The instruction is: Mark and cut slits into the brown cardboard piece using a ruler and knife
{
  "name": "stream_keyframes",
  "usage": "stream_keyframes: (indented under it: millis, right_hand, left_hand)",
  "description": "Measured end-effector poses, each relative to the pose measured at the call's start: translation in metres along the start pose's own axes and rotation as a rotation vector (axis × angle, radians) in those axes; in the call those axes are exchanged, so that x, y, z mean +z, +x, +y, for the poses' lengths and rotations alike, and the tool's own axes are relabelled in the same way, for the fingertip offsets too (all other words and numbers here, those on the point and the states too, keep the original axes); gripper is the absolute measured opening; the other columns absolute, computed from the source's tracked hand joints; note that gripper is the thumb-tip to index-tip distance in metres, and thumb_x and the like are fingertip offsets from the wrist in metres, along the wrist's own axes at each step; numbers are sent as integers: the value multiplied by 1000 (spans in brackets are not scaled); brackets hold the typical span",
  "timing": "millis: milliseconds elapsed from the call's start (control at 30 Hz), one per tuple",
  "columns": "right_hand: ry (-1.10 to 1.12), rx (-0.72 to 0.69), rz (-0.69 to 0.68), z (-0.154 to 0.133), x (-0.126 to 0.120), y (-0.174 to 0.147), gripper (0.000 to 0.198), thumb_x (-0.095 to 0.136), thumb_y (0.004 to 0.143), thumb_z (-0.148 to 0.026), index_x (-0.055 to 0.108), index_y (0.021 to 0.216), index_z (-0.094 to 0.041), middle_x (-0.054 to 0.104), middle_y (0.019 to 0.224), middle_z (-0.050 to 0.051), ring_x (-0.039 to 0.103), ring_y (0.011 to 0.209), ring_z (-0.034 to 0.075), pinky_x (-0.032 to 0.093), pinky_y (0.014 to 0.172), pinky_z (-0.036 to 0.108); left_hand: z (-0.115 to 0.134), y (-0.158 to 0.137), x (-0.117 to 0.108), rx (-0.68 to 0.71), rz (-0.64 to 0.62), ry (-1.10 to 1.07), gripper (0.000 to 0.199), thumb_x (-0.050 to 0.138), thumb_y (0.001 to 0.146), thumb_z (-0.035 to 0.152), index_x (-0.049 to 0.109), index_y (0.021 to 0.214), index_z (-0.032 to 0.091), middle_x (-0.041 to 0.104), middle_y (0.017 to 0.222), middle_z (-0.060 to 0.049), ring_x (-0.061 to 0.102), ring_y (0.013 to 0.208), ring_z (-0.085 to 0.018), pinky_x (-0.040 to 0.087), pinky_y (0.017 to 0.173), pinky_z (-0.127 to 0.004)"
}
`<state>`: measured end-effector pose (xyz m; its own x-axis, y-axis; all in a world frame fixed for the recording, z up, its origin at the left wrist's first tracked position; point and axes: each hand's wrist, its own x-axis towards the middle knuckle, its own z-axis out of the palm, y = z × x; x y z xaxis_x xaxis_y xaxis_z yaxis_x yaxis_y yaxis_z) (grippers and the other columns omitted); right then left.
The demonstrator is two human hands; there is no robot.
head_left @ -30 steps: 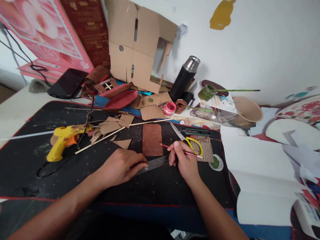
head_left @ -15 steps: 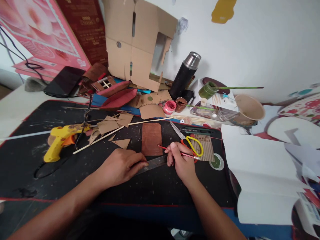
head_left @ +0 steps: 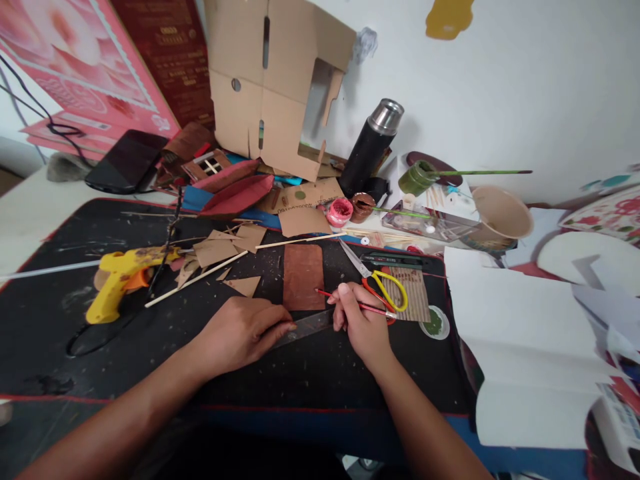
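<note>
- With our left hand (head_left: 250,328), we grasp the clear ruler (head_left: 316,324) between bent fingers and thumb.
- With our right hand (head_left: 364,325), we grasp the red pencil (head_left: 374,309); its tip is at the right part of the brown card (head_left: 304,275), but we cannot tell if it touches.
- This card lies flat on the black mat (head_left: 165,367), just beyond the ruler.
- Near our right hand we see the scissors (head_left: 395,291).
</note>
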<state>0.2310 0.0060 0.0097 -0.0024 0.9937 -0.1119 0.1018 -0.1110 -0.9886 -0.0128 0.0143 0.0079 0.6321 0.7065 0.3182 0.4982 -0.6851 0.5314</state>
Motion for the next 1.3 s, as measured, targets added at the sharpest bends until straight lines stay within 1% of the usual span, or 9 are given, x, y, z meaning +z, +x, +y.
stream_keyframes:
  millis: [67,133,200,267,467,600,833,1067,1300]
  right_hand:
    - [-7,-3,-2,1,0,0,50,56,103,-63,69,79,-21,53,47,-5,53,42,12,39,46,25]
    - [-12,-7,-5,2,0,0,50,56,104,-63,69,80,-21,54,48,-5,53,42,12,39,46,25]
    - [-16,-8,-8,2,0,0,49,55,104,-62,69,81,-21,54,48,-5,53,43,12,39,47,25]
    - [-13,-9,-9,3,0,0,49,56,105,-61,69,81,-21,54,49,-5,53,43,12,39,47,25]
    - [7,-58,-21,4,-2,-2,48,56,105,-59,70,81,-20,55,49,-5,53,43,11,40,47,24]
    - [45,-90,-25,6,-1,-4,45,55,107,-54,70,83,-20,55,50,-5,53,42,11,39,47,24]
    - [-30,-166,-125,6,4,-8,40,54,109,-44,72,83,-20,56,53,-5,54,45,10,42,52,24]
    - [-34,-180,-179,6,9,-9,35,55,109,-40,72,86,-21,57,53,-6,55,47,10,46,58,25]
    - [-63,-184,-207,5,11,-9,32,55,109,-38,72,87,-21,58,57,-6,57,49,10,46,56,24]
  left_hand:
    - [0,1,-1,18,68,-4,17,57,105,25,71,97,20,73,79,-2,69,70,-15,49,63,-26]
    - [0,2,-2,24,122,-2,13,59,103,20,72,101,19,75,89,-4,70,79,-16,53,70,-27]
    - [0,4,-3,23,135,5,13,61,102,19,73,105,18,77,99,-6,71,88,-18,56,78,-29]
    - [0,5,-2,19,121,8,13,61,101,18,74,106,19,77,104,-7,72,93,-19,57,81,-31]
    - [-1,7,-1,13,112,0,12,61,101,17,73,102,19,78,100,-5,72,92,-18,57,81,-31]
    - [-1,7,-1,22,109,-8,11,62,101,15,72,103,18,78,100,-5,71,92,-18,56,82,-33]
    - [-2,6,0,2,135,-12,11,62,101,16,73,103,19,77,98,-5,70,88,-18,55,80,-34]
    - [-2,7,0,12,147,-14,14,63,101,15,72,109,20,76,100,-4,69,90,-17,56,81,-32]
    - [-3,6,1,2,135,-24,13,63,100,15,72,109,20,76,101,-4,69,92,-18,56,82,-33]
